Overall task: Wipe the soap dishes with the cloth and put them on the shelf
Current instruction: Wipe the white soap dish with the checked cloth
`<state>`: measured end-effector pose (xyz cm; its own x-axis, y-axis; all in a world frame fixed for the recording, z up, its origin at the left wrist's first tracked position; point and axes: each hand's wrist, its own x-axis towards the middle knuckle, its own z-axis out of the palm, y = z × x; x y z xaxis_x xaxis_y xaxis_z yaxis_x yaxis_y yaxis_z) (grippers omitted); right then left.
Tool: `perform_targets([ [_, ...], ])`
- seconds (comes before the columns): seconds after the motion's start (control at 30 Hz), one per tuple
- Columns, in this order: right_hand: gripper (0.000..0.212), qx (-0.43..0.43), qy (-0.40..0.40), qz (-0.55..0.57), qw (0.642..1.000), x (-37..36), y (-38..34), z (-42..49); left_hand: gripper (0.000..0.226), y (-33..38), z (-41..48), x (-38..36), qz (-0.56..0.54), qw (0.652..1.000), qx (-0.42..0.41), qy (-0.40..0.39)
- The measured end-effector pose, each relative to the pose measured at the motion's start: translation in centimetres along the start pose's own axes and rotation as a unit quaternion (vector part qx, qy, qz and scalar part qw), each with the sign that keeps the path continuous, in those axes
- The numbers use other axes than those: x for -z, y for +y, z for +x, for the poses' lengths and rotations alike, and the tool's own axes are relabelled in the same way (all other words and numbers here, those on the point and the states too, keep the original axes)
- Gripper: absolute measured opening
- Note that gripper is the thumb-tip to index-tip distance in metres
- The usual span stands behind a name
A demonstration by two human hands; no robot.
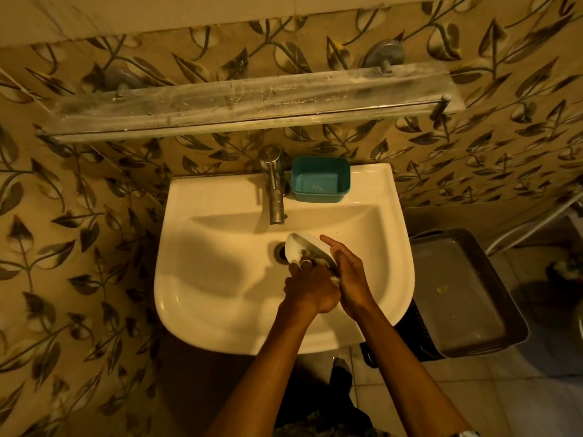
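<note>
A white soap dish (298,246) is held tilted over the basin of the sink (220,279), just right of the drain (280,252) and below the tap's spout. The right hand (348,272) cups the dish's outer rim, index finger stretched along its upper edge. The left hand (310,288), a ring on one finger, is curled tight and pressed into the dish's hollow, where a dark bit of cloth (310,254) shows at the fingertips; most of the cloth is hidden.

A second, teal soap dish (320,179) stands on the sink's back ledge, just right of the tap (274,187), well apart from both hands. It is rectangular; a small mark on its floor is too faint to read.

Above the sink, a glass shelf (252,100) is fixed to the leaf-patterned wall tiles, smeared with whitish residue. Right of the sink, near the floor, sits a dark basket with a grey tray-like lid (457,294). No legible writing shows anywhere.
</note>
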<state>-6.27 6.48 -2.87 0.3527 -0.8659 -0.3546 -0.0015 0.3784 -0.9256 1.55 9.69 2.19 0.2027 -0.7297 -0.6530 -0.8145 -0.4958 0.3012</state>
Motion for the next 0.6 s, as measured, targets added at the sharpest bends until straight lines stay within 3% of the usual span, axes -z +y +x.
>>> perform_targets([
  [0.13, 0.032, 0.000, 0.005, -0.006, 1.000, 1.3, -0.6, 0.1, 0.040, -0.3, -0.2, 0.1, -0.019, 0.997, -0.072, -0.006],
  [0.2, 0.033, -0.009, -0.003, -0.016, 1.000, 1.9, -1.1, -0.2, 0.040, -0.3, -0.6, -0.2, 0.028, 0.995, -0.097, 0.010],
  [0.3, 0.033, -0.020, -0.010, -0.027, 0.999, 2.7, -1.5, -1.0, 0.048, -0.6, -0.7, -1.1, 0.171, 0.975, -0.095, 0.104],
  [0.4, 0.034, -0.034, -0.013, -0.011, 0.999, 3.0, -2.2, -1.4, 0.054, -1.6, 0.0, -0.4, 0.225, 0.958, -0.052, 0.172],
  [0.5, 0.035, -0.017, -0.013, -0.040, 0.999, 2.3, -3.1, -0.8, 0.048, -2.0, 0.3, -0.2, 0.210, 0.956, -0.034, 0.203],
  [0.6, 0.033, -0.021, -0.004, -0.055, 0.998, 1.6, -3.1, -0.1, 0.045, -1.5, 0.1, -0.9, 0.098, 0.983, -0.004, 0.154],
])
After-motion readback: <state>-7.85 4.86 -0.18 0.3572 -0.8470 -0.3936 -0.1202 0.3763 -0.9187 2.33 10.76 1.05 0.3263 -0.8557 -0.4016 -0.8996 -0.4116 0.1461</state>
